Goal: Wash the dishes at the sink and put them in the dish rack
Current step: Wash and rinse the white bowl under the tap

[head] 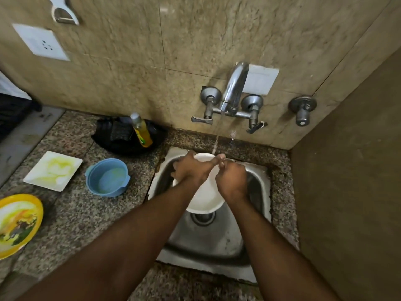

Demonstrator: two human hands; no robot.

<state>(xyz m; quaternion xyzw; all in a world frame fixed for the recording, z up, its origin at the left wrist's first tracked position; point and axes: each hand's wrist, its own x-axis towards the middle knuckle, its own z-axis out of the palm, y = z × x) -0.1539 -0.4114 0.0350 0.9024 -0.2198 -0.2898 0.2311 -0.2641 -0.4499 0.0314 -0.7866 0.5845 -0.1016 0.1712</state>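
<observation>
I have the white bowl [205, 196] tipped up over the sink [208, 242], its far rim under the thin stream falling from the tap [233, 90]. My left hand [189, 170] grips the bowl's left rim, fingers curled behind it and the thumb stretched across the top edge. My right hand [233, 181] sits against the bowl's right side with its fingers curled in toward the thumb; whether it pinches the rim or only rubs it I cannot tell, as its back hides the contact. Directly below the grip lies the drain.

Out to the left of my left hand, on the granite counter [71, 213], three pieces wait unwashed: nearest is the blue bowl [107, 178] with a yellowish film inside, beyond it the square white plate [53, 170] smeared yellow, and furthest, toward me, the yellow plate [18, 222] with food remains. Behind them, up-left of the grip, a soap bottle [141, 130] leans in a black tray [130, 137].

I judge the job barely begun: one bowl in rinsing, three pieces left, and no dish rack that I can make out for certain.
</observation>
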